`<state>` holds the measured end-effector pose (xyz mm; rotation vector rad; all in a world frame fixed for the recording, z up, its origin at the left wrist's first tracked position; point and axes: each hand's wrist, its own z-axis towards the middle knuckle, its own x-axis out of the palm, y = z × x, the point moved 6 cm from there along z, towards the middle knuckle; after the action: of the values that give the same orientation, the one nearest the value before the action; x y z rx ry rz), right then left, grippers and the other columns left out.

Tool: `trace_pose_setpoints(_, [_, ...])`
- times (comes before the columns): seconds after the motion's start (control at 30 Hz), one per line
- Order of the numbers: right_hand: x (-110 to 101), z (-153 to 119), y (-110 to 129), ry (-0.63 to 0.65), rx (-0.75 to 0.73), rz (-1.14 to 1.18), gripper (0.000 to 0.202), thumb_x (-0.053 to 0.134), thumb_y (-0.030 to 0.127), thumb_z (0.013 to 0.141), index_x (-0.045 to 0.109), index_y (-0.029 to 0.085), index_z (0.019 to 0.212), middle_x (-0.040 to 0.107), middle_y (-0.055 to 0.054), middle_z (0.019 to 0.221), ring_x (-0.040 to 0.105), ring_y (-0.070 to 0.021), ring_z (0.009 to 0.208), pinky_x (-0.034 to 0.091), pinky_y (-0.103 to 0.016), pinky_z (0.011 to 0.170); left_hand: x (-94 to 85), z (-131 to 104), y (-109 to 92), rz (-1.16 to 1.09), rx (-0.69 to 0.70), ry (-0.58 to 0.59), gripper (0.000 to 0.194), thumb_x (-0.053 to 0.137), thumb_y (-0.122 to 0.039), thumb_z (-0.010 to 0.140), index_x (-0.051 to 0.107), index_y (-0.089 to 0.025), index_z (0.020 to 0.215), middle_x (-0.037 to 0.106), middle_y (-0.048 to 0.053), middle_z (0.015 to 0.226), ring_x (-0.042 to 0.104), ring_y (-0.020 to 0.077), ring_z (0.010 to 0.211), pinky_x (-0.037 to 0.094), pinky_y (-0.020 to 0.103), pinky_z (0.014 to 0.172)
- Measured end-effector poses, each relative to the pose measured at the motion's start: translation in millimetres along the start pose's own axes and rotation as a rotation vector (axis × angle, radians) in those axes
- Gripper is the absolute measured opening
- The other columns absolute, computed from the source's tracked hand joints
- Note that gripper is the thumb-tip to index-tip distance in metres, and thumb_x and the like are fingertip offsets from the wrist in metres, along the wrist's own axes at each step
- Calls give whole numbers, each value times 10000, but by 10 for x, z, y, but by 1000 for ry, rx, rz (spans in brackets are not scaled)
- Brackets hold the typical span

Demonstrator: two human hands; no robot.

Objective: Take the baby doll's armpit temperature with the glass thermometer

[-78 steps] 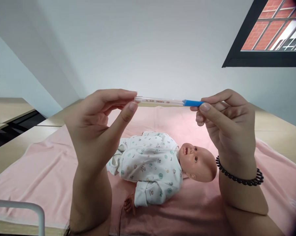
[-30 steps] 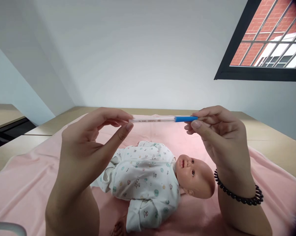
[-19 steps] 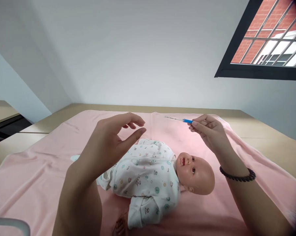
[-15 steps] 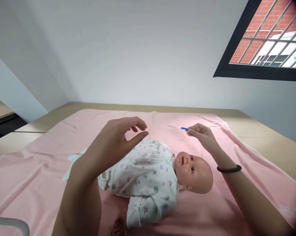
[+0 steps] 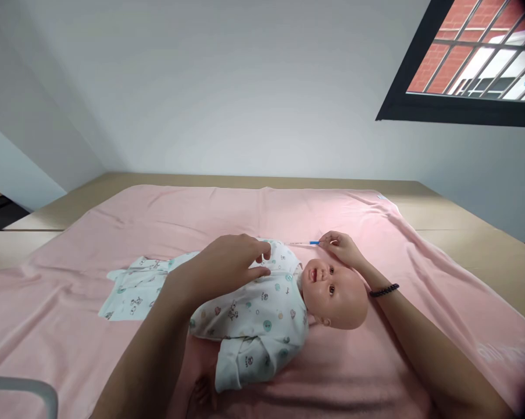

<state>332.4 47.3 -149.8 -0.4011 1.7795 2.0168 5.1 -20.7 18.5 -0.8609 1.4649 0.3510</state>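
Note:
A baby doll [image 5: 336,294] lies on its back, head to the right, in a white printed suit [image 5: 249,308]. Beyond its head, my right hand [image 5: 338,245] pinches the blue end of a thin glass thermometer [image 5: 301,243]. The clear stem points left, close to the doll's far shoulder; I cannot tell whether it touches the suit. My left hand [image 5: 234,265] is over the doll's chest with thumb and fingers apart, holding nothing. Whether it touches the cloth is unclear. My left forearm hides part of the doll's lower body.
Under the doll spreads a wrinkled pink blanket [image 5: 192,212] on a wooden table [image 5: 445,212]. A grey curved bar [image 5: 27,384] shows at the lower left. Behind the table rises a white wall [image 5: 245,87], with a barred window [image 5: 475,64] at the upper right.
My right hand has come down with the thermometer, closer to the doll's far shoulder. My left hand has lowered toward the doll's chest. The view has shifted slightly.

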Motion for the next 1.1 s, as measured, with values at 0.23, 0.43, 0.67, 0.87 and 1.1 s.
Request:
trace_pose_setpoints(0.23, [-178, -44, 373, 20, -9, -91, 476, 786, 555, 698, 742, 180, 988, 718, -115, 1150, 650, -258, 994, 524, -377, 819, 283, 255, -153, 86, 29, 161, 184, 552, -275, 985, 668, -218, 1116, 711, 59, 1198, 655, 247, 1075, 452, 345, 833])
trace_pose_setpoints(0.43, [-179, -671, 1797, 144, -288, -249, 330, 717, 497, 952, 709, 276, 1197, 674, -36, 1267, 621, -224, 1140, 526, -394, 969, 345, 321, -136, 101, 29, 196, 197, 528, -216, 958, 657, -207, 1108, 683, 69, 1176, 642, 245, 1054, 446, 344, 838])
trace_pose_setpoints(0.67, [748, -1023, 2168, 408, -337, -868, 289, 516, 32, 948, 706, 161, 1122, 698, -87, 1046, 583, -259, 1004, 423, -384, 827, 334, 305, -98, 85, 46, 177, 109, 509, -176, 922, 552, -188, 823, 664, 45, 961, 592, 194, 832, 390, 323, 683])
trace_pose_setpoints(0.87, [922, -953, 2042, 497, -243, -992, 325, 452, -70, 859, 665, 174, 883, 645, -54, 865, 522, -229, 886, 327, -358, 797, 299, 262, -68, 95, 31, 224, 205, 543, -177, 917, 434, -192, 744, 628, 31, 869, 514, 161, 731, 315, 311, 632])
trace_pose_setpoints(1.1, [790, -958, 1966, 461, -152, -869, 242, 516, 14, 897, 664, 193, 826, 616, -68, 853, 489, -225, 875, 284, -315, 728, 287, 207, 48, 19, -2, 276, 91, 570, -208, 910, 527, -197, 830, 643, 24, 944, 522, 173, 796, 344, 325, 667])
